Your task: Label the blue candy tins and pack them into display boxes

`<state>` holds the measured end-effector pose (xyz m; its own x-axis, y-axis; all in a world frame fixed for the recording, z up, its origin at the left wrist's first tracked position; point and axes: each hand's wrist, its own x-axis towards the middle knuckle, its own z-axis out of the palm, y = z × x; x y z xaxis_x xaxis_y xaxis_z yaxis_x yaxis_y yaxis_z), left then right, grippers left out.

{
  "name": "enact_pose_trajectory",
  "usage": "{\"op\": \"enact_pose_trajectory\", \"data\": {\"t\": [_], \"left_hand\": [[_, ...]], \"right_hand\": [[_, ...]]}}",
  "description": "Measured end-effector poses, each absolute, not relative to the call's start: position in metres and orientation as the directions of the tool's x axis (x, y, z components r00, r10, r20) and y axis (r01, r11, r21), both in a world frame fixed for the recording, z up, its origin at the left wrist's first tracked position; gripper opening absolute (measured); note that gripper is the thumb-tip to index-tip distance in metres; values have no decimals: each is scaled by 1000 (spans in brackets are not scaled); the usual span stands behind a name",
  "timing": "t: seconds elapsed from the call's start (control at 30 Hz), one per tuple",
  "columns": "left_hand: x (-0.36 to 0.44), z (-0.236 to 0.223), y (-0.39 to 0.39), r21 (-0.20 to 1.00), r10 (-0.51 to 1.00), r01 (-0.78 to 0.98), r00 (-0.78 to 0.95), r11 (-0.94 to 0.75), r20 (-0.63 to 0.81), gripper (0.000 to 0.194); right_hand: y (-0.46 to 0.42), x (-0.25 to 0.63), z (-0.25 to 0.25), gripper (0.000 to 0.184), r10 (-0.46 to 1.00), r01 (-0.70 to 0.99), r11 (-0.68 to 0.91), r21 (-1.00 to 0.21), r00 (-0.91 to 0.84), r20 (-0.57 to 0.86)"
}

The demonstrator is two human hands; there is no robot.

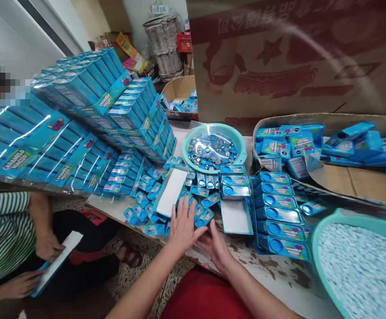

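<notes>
My left hand (183, 227) lies palm down with its fingers spread over a heap of small blue tins (153, 191) at the table's front edge. Close by on the right, my right hand (216, 249) has its thumb raised and its fingers stretched toward the left hand; I see nothing in it. Just beyond my left fingertips, a white-lined blue tray (173, 190) rests tilted on the heap. Another blue tray (236, 216) holds a few tins at its far end, its white base showing. To its right stands a tray filled with a row of tins (281, 203).
A turquoise basin (242, 160) of small round metal pieces stands behind the heap. Pale blue candies fill a larger basin (325, 217) at right. Cardboard boxes (332, 175) hold blue packs. Stacked packs (139, 117) rise at left, near a seated person (5, 235) holding a tray.
</notes>
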<state>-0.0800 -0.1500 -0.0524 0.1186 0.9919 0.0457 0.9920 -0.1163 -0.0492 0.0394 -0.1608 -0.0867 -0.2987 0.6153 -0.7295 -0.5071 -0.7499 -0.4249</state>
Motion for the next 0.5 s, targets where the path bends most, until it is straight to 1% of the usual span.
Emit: {"op": "enact_pose_trajectory", "data": {"t": [0.07, 0.13, 0.2, 0.27, 0.33, 0.5], "left_hand": [[-80, -63, -144, -66, 986, 984, 165, -163, 33, 79], [-75, -75, -146, -77, 988, 986, 151, -149, 22, 77], [-69, -85, -151, -81, 992, 990, 121, -119, 21, 75], [-66, -90, -156, -80, 995, 993, 94, -92, 26, 74], [-65, -91, -158, -70, 998, 996, 60, -58, 36, 72], [-65, -80, -157, -28, 999, 1000, 2, -1, 35, 64]], "right_hand": [[-156, 39, -86, 60, 563, -528, -772, -354, -309, -767], [-152, 38, -87, 59, 523, -537, -782, -315, -292, -801], [-147, 36, -88, 56, 517, -563, -764, -316, -241, -821], [-143, 32, -90, 52, 539, -600, -723, -344, -177, -824], [-141, 29, -90, 52, 542, -622, -701, -350, -144, -828], [-155, 28, -92, 63, 503, -610, -747, -264, -259, -825]]}}
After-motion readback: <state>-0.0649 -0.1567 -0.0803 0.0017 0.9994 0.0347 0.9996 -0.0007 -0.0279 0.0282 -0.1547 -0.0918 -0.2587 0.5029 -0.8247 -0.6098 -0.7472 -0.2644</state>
